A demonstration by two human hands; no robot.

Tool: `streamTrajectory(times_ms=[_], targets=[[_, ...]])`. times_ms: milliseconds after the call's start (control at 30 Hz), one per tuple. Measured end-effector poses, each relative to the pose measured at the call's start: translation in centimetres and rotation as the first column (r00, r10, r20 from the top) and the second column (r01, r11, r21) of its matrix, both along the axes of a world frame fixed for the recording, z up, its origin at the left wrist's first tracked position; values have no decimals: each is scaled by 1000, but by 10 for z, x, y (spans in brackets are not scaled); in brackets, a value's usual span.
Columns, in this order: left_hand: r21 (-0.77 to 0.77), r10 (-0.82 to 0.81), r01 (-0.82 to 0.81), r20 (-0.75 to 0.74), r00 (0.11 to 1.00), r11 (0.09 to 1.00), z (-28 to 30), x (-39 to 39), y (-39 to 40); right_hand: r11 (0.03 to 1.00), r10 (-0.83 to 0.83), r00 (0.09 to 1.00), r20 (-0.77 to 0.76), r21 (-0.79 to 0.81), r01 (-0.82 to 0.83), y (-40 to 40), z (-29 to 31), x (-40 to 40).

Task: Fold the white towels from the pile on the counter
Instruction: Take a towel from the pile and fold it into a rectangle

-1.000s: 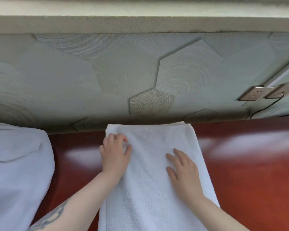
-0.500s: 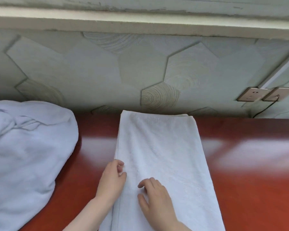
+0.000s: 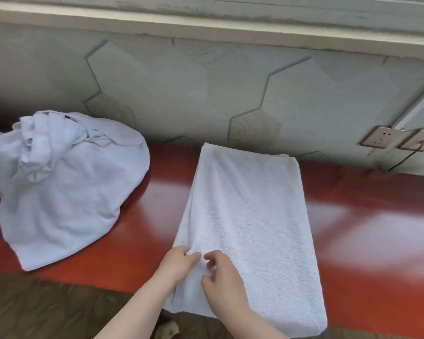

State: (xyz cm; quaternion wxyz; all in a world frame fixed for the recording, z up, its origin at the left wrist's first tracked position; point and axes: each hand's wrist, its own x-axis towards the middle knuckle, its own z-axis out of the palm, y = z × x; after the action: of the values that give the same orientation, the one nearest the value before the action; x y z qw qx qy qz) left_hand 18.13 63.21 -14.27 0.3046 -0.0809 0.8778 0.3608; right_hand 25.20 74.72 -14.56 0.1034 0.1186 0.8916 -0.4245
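Observation:
A white towel point(image 3: 250, 216), folded into a long strip, lies across the red counter point(image 3: 377, 241) from the wall to the front edge, its near end hanging over. My left hand point(image 3: 179, 264) pinches the strip's left edge near the front. Close beside it, my right hand point(image 3: 222, 275) rests on the towel with its fingers curled, fingertips on the cloth. A crumpled pile of white towels point(image 3: 59, 182) sits at the left of the counter.
A hexagon-patterned wall point(image 3: 181, 89) rises behind the counter. Two wall sockets point(image 3: 397, 140) with a cable plugged in are at the right. Wood floor point(image 3: 47, 309) shows below the counter's front edge.
Both hands have slid back along the towel from its far end to its near end and come together. The view has shifted, showing more of the pile at the left.

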Motion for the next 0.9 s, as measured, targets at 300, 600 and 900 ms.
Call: streamTrajectory(times_ms=[300,600,900], targets=[[262,163,-154,-11,987,953,-1,7,-21,933,-180,977,-110,295,205,-58,-4,9],[405,197,-203,55,979,891,-7,0,-30,840,-334,920,-205,377,389,-67,-21,25],[517,182,-209,103,978,830,-7,-4,-26,922,-317,944,-94,202,330,-76,-22,55]])
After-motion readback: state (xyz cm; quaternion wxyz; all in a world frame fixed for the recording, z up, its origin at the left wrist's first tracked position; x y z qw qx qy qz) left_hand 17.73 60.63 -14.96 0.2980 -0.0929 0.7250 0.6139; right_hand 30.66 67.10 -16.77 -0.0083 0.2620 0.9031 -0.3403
